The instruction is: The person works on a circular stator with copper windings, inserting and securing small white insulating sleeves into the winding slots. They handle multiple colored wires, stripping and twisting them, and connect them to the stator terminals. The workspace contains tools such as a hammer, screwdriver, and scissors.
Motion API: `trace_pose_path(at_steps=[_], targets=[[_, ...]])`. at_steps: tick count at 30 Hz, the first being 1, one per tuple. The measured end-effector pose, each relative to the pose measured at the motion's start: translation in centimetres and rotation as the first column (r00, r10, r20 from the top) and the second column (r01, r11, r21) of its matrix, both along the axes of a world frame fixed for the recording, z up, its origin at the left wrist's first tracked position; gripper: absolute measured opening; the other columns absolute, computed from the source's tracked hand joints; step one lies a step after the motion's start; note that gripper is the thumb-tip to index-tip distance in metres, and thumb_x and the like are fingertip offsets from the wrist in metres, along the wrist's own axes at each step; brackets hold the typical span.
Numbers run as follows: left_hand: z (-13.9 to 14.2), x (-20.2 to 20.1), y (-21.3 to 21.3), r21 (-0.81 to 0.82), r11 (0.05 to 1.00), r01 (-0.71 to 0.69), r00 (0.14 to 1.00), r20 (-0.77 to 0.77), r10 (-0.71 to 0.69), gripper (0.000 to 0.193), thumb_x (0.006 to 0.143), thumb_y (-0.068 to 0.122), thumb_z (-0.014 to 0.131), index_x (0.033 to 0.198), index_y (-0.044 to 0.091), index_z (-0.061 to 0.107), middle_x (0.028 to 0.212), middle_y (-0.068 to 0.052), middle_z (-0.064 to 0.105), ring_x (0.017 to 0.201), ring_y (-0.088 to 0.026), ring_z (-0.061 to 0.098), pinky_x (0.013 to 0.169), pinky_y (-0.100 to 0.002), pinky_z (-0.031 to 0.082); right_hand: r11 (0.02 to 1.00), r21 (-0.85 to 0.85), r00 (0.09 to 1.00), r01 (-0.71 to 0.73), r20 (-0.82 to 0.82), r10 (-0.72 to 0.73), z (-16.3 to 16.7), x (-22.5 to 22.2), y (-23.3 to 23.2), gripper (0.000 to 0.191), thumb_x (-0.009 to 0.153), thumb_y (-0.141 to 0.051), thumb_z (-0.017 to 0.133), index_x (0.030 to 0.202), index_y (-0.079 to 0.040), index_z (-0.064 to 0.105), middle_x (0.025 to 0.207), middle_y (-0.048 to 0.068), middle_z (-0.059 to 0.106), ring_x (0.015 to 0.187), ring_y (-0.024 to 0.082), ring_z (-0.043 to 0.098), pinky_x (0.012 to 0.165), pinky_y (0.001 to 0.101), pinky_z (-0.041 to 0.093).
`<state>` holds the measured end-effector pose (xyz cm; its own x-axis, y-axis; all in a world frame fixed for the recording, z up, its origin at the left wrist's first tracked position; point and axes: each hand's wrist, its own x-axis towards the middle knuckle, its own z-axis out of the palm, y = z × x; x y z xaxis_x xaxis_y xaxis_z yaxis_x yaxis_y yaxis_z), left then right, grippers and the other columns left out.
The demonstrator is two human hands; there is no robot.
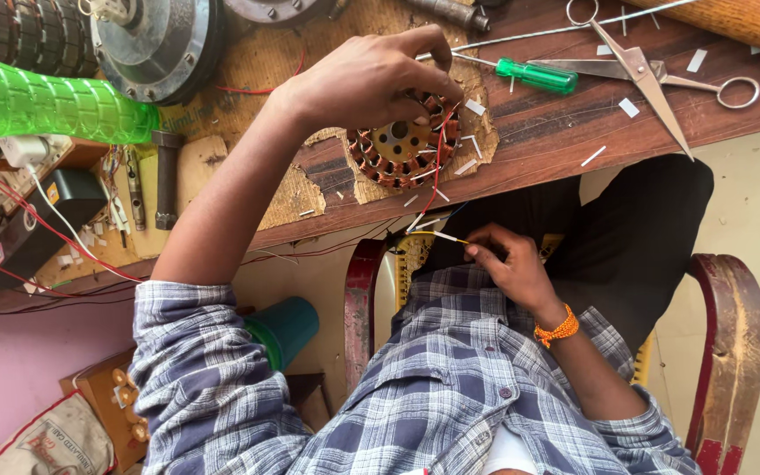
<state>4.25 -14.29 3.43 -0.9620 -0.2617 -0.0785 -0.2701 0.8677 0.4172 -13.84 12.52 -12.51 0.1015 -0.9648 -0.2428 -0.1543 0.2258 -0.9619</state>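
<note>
My left hand [371, 75] reaches over the wooden bench and rests its fingers on top of a round motor stator [400, 149] wound with copper coils. A red wire [437, 167] runs from the stator down over the bench edge. Below the edge, over my lap, my right hand [512, 264] pinches a thin yellow and white wire end [444, 236] between fingers and thumb. An orange thread band is tied around that wrist.
A green-handled screwdriver [534, 75] and steel scissors [653, 79] lie to the right of the stator. A green bottle [46, 101] and a grey motor housing [156, 44] sit at the left. Small white sleeve pieces litter the bench [556, 132]. Red chair arms [732, 352] flank me.
</note>
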Motion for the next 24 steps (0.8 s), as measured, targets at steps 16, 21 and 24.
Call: trace_pose_path(at_steps=[16, 21, 24], targets=[[-0.1, 0.1, -0.2, 0.026, 0.997, 0.074, 0.992, -0.105, -0.071, 0.034, 0.086, 0.013, 0.077, 0.116, 0.015, 0.062, 0.118, -0.001, 0.065, 0.112, -0.028, 0.065, 0.092, -0.043, 0.054, 0.998, 0.061, 0.998, 0.018, 0.06, -0.022, -0.6, 0.0, -0.2, 0.015, 0.095, -0.015, 0.069, 0.101, -0.001, 0.07, 0.084, 0.006, 0.076, 0.08, 0.012, 0.072, 0.073, 0.0281, 0.057], [-0.3, 0.4, 0.6, 0.105, 0.994, -0.008, 0.991, -0.134, 0.022, 0.029, 0.098, 0.013, 0.076, 0.121, 0.017, 0.06, 0.115, -0.001, 0.071, 0.111, -0.027, 0.069, 0.09, -0.043, 0.054, 0.996, 0.082, 0.998, 0.035, 0.055, -0.039, -0.8, 0.0, -0.4, 0.015, 0.096, -0.015, 0.069, 0.101, -0.001, 0.07, 0.083, 0.006, 0.076, 0.076, 0.012, 0.072, 0.07, 0.0279, 0.056], [-0.3, 0.4, 0.7, 0.084, 0.996, -0.01, 0.984, -0.178, 0.025, 0.039, 0.092, 0.01, 0.076, 0.125, 0.013, 0.055, 0.118, -0.006, 0.069, 0.113, -0.031, 0.068, 0.091, -0.044, 0.055, 0.991, 0.129, 0.997, 0.039, 0.058, -0.046, -0.9, -0.1, -0.6, 0.015, 0.095, -0.015, 0.068, 0.102, -0.001, 0.07, 0.081, 0.007, 0.075, 0.073, 0.013, 0.07, 0.066, 0.0284, 0.055]])
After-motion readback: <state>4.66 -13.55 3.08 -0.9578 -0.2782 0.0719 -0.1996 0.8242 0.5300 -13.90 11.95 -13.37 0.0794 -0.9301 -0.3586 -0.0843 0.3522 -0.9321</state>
